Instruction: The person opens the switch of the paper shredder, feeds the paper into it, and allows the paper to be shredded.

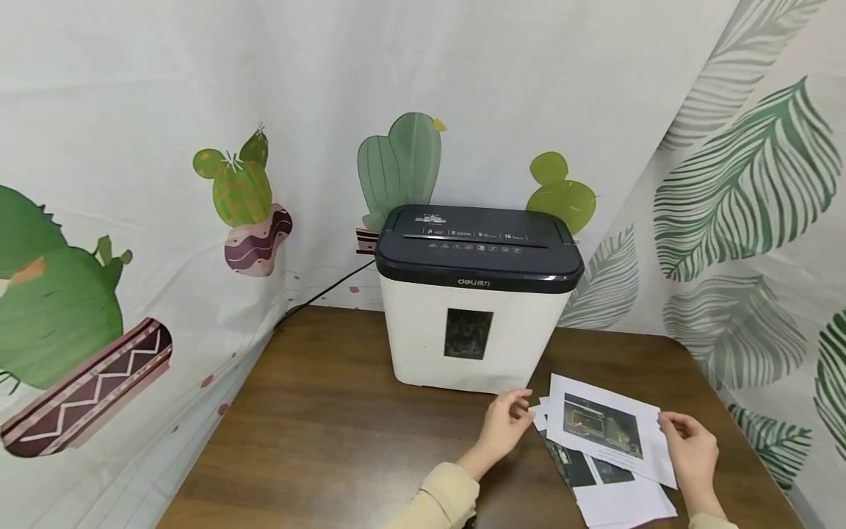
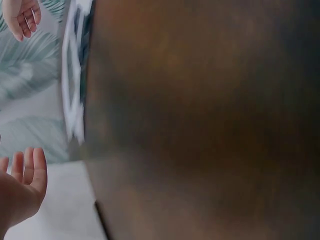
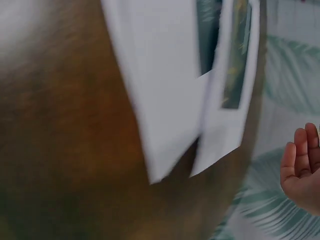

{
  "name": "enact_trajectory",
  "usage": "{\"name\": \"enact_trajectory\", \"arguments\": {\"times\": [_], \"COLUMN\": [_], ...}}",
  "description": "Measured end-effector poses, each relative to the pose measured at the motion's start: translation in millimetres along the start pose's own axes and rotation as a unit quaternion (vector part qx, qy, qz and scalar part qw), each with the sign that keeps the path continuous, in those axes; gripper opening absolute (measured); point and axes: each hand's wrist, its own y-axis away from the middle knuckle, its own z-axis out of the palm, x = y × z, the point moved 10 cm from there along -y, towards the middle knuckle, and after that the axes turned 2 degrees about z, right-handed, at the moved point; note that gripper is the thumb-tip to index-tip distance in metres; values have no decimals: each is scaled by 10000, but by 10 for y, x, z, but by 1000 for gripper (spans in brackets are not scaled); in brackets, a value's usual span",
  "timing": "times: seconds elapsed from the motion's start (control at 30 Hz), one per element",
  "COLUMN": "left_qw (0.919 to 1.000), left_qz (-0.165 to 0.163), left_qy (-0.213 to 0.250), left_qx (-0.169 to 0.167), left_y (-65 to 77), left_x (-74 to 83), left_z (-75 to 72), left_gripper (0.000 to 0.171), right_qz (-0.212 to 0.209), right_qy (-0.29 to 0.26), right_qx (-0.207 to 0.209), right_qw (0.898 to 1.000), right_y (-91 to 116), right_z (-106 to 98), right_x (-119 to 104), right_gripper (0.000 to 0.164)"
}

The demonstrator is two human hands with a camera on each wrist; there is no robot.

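Observation:
A printed sheet (image 1: 603,426) with a dark picture lies slanted over other papers (image 1: 617,507) on the table's right side. My left hand (image 1: 505,422) hovers between the sheets and the paper shredder (image 1: 476,308), fingers loosely bent and holding nothing. Over the sheet's far right corner is my right hand (image 1: 690,448), thumb and forefinger close together in the head view. In the right wrist view, the visible fingers of that hand (image 3: 305,165) are apart from the sheet's corner. The left wrist view shows my left hand's fingers (image 2: 27,172) raised above the table.
The white shredder with its black top stands at the back of the brown wooden table (image 1: 317,441). A black cable (image 1: 330,288) runs from it to the left. Patterned cloth (image 1: 317,95) hangs behind and along both sides.

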Motion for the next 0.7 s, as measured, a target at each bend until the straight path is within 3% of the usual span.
{"name": "enact_trajectory", "arguments": {"times": [0.1,0.23,0.37,0.53,0.7], "left_qw": [9998,9983,9942,9808,9599], "left_qz": [-147,-274,-324,-328,-764], "left_qy": [-111,-499,-998,-1735,-2315], "left_qx": [91,135,-215,-824,-1382], "left_y": [40,83,60,-30,-62], "left_x": [-95,-174,-202,-189,-214], "left_z": [130,238,351,483,591], "left_gripper": [31,32,32,32,36], "right_qz": [463,646,636,997,1667], "right_qy": [498,1280,1821,2507,2515], "right_qx": [-237,-776,-1173,-1771,-2351], "right_qw": [9974,9866,9742,9465,9240], "right_y": [-12,1,13,13,19], "right_z": [-17,37,81,142,228], "right_x": [246,400,440,493,565], "right_gripper": [30,32,36,50,65]}}
